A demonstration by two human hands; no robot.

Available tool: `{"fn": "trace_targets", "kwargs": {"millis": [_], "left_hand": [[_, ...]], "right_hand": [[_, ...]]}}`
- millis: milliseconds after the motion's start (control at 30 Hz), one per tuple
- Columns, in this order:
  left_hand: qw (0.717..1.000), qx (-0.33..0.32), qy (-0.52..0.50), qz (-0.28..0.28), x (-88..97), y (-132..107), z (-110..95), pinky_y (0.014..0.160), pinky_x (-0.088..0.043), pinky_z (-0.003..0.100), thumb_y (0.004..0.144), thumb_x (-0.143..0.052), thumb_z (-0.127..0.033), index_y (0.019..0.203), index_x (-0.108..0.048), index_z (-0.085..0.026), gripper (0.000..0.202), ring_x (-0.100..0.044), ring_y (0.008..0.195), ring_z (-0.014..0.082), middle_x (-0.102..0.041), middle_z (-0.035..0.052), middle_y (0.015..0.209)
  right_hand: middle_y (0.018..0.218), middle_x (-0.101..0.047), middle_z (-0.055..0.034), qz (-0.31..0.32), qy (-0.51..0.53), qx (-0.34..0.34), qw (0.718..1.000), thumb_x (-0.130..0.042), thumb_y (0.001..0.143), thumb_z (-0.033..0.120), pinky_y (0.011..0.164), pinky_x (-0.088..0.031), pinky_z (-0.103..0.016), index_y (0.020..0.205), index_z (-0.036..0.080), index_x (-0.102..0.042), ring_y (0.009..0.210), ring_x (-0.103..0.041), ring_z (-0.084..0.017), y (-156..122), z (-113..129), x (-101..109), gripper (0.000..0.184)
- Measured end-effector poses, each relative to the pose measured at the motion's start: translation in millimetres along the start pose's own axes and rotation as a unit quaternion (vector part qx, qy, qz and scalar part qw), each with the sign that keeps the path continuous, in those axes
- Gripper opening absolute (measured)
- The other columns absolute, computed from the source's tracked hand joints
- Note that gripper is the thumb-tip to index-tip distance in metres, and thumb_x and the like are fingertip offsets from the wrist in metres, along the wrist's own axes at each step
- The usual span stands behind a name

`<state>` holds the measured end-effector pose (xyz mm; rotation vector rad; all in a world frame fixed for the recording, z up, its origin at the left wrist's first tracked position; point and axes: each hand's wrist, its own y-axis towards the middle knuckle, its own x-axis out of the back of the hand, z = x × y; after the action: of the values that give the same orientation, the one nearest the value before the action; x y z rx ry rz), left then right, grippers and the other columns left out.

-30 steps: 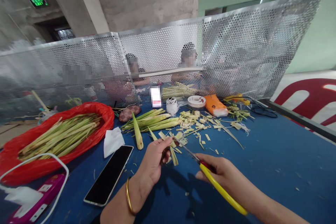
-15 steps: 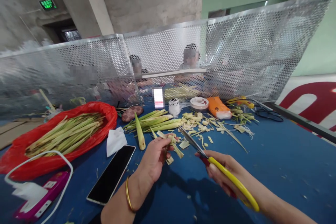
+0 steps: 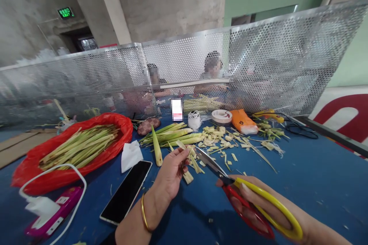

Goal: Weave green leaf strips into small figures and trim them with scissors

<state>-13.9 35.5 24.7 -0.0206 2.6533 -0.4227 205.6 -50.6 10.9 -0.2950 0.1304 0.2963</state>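
Note:
My left hand [image 3: 172, 172], a gold bangle on its wrist, pinches pale strips of plant husk [image 3: 196, 164] between thumb and fingers. Part of what it holds is hidden by the fingers. In my right hand [image 3: 271, 210] is a pair of scissors [image 3: 211, 165] with one yellow and one red handle. Their handles are spread apart, and the blade tips point at the husk, close beside my left fingertips. Whether the blades touch the husk I cannot tell. Behind my hands lie cut husk scraps [image 3: 214, 134] and a bundle of green stalks [image 3: 178, 136], with one pointed shoot [image 3: 156, 147] standing apart.
At left, a red plastic bag [image 3: 126, 120] holds long leaves. Near it are a phone [image 3: 126, 191], a tissue [image 3: 131, 155] and a purple power strip [image 3: 57, 214]. White string [image 3: 194, 121], a tape roll [image 3: 221, 116] and an orange packet [image 3: 243, 121] line the perforated metal screen [image 3: 184, 61].
My right hand has turned the scissors, so the handles now show spread with the red one below. The tips have come nearer my left fingers. The view has shifted slightly.

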Motion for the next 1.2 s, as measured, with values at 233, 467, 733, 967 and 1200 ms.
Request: {"fn": "trace_targets", "kwargs": {"millis": [233, 467, 733, 967, 1200], "left_hand": [[1.0, -0.022, 0.01, 0.015, 0.8, 1, 3, 0.044, -0.032, 0.012, 0.052, -0.09, -0.031, 0.086, -0.07, -0.013, 0.044, -0.047, 0.052, 0.0012, -0.053, -0.0058, 0.066], [0.999, -0.006, -0.007, 0.031, 1.6, 2, 7, 0.041, -0.031, 0.013, 0.057, -0.088, -0.027, 0.08, -0.066, -0.013, 0.035, -0.046, 0.049, 0.0019, -0.05, -0.0066, 0.06], [0.992, 0.066, -0.091, 0.05, 3.5, 2, 10, 0.039, -0.032, 0.015, 0.065, -0.081, -0.02, 0.076, -0.064, -0.013, 0.022, -0.049, 0.048, 0.0042, -0.055, -0.0041, 0.061], [0.998, 0.018, -0.042, 0.04, 0.0, 0, 12, 0.039, -0.032, 0.013, 0.061, -0.085, -0.021, 0.073, -0.062, -0.012, 0.027, -0.048, 0.048, 0.003, -0.054, -0.0051, 0.06], [0.999, 0.014, -0.028, 0.033, -1.3, 1, 13, 0.039, -0.031, 0.012, 0.056, -0.088, -0.024, 0.074, -0.06, -0.013, 0.034, -0.047, 0.049, 0.0024, -0.052, -0.0062, 0.06]], "right_hand": [[0.07, -0.054, 0.0014, 0.05, 0.076, -0.02, 0.996, -0.066, 0.078, 0.062, 0.039, -0.033, -0.012, 0.113, 0.019, -0.063, 0.048, -0.042, -0.004, 3, -4, -1, 0.056], [0.069, -0.051, 0.0013, 0.107, 0.152, -0.035, 0.982, -0.062, 0.081, 0.06, 0.036, -0.034, -0.01, 0.111, 0.019, -0.066, 0.046, -0.038, -0.003, 10, -13, 4, 0.051], [0.066, -0.05, 0.0011, 0.111, 0.209, -0.11, 0.966, -0.063, 0.078, 0.063, 0.033, -0.031, -0.009, 0.105, 0.017, -0.068, 0.045, -0.035, -0.003, 12, -10, 3, 0.054], [0.065, -0.049, 0.0008, 0.102, 0.221, -0.129, 0.961, -0.052, 0.088, 0.059, 0.032, -0.03, -0.008, 0.107, 0.016, -0.068, 0.043, -0.035, -0.003, 14, -13, 3, 0.05], [0.064, -0.046, 0.0021, 0.104, 0.217, -0.125, 0.963, -0.049, 0.09, 0.058, 0.031, -0.038, -0.01, 0.109, 0.018, -0.067, 0.041, -0.035, -0.003, 15, -10, -1, 0.048]]}}
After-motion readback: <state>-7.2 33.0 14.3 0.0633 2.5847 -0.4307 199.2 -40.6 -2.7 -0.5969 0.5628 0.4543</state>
